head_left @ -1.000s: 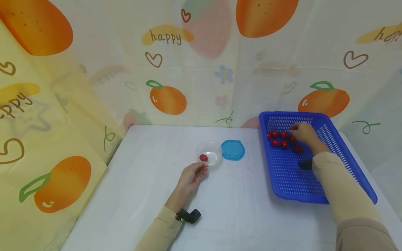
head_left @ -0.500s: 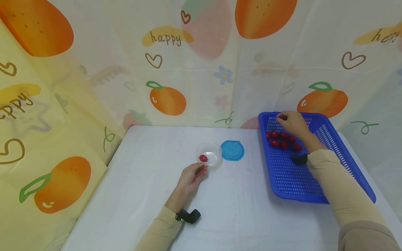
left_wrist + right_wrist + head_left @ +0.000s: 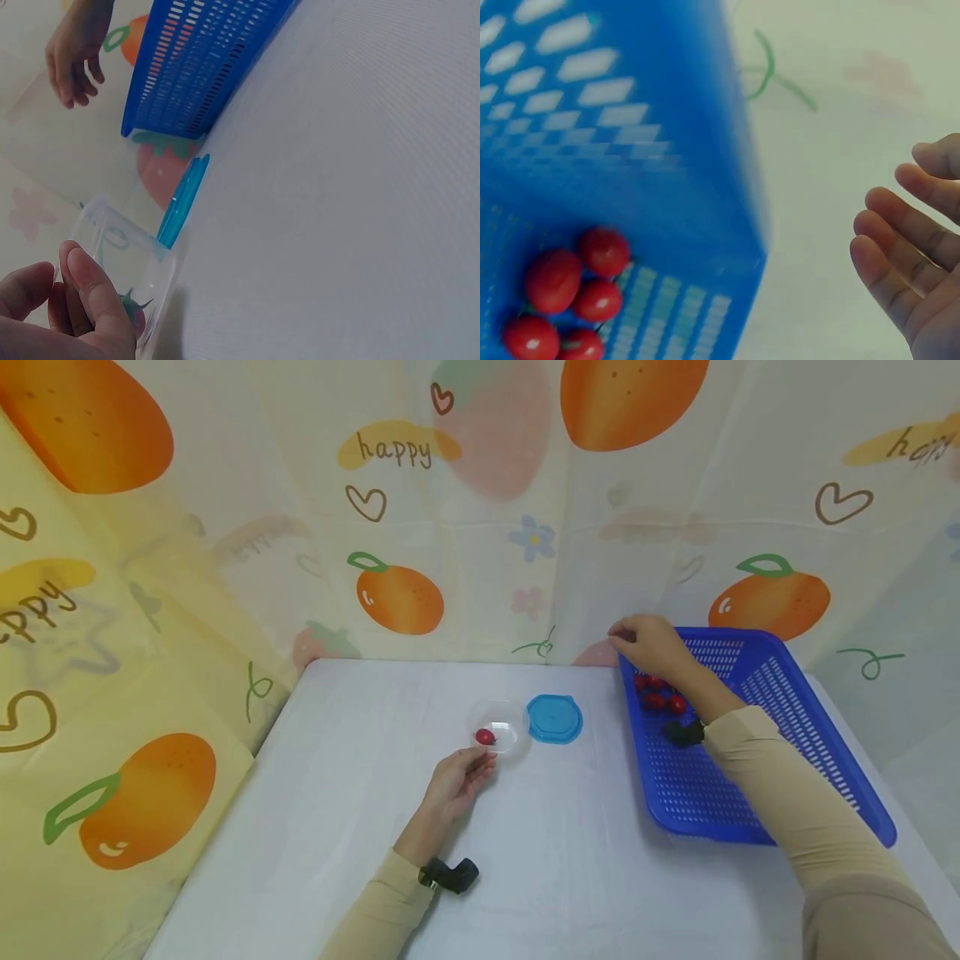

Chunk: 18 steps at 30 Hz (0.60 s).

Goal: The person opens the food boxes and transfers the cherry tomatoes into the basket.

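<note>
My left hand (image 3: pixel 454 782) pinches the near rim of a small clear plastic container (image 3: pixel 512 727) between thumb and fingers; its wall rises past the fingers in the left wrist view. One cherry tomato (image 3: pixel 485 737) lies inside it, its green stem end (image 3: pixel 129 304) showing through the plastic. A blue lid (image 3: pixel 556 719) lies flat just right of the container. My right hand (image 3: pixel 648 645) is above the back left corner of the blue basket (image 3: pixel 651 802), fingers loosely bent, nothing visible between them. Several cherry tomatoes (image 3: pixel 553 280) lie in that basket; my right arm hides some in the head view.
A white-covered table (image 3: pixel 322 793) bears everything. Behind it hangs a fruit-printed curtain (image 3: pixel 480 568), with a yellow one (image 3: pixel 172 677) at the left. The basket's raised wall stands between its tomatoes and the lid.
My right hand has risen from among the tomatoes and moved left and back to the basket's far left rim. My left hand, container and lid have stayed put.
</note>
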{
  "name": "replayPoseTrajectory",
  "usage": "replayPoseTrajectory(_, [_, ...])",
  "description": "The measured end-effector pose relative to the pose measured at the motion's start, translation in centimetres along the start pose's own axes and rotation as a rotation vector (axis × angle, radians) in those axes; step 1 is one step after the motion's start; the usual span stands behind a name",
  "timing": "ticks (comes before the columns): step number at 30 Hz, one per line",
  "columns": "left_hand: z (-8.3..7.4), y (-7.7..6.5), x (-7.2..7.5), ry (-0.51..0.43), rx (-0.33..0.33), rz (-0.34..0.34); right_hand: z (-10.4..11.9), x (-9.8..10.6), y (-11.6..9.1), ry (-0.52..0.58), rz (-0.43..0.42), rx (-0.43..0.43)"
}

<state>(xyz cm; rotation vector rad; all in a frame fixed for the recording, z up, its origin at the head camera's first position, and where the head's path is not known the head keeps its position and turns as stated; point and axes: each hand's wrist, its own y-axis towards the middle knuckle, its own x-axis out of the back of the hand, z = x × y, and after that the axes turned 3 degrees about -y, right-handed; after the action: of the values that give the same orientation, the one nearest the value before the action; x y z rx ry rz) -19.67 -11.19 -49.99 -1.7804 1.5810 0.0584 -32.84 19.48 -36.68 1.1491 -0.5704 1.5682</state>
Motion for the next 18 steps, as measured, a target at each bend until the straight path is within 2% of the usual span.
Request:
replayPoseTrajectory(12, [-0.2,-0.1,-0.2,0.008,0.011,-0.014,4.8,-2.0,0.9,0.015,0.089,0.108])
replayPoseTrajectory(18, [-0.1,0.0,-0.1,0.010,0.018,-0.022,6.8,-3.7,1.3,0.022,0.167,0.119])
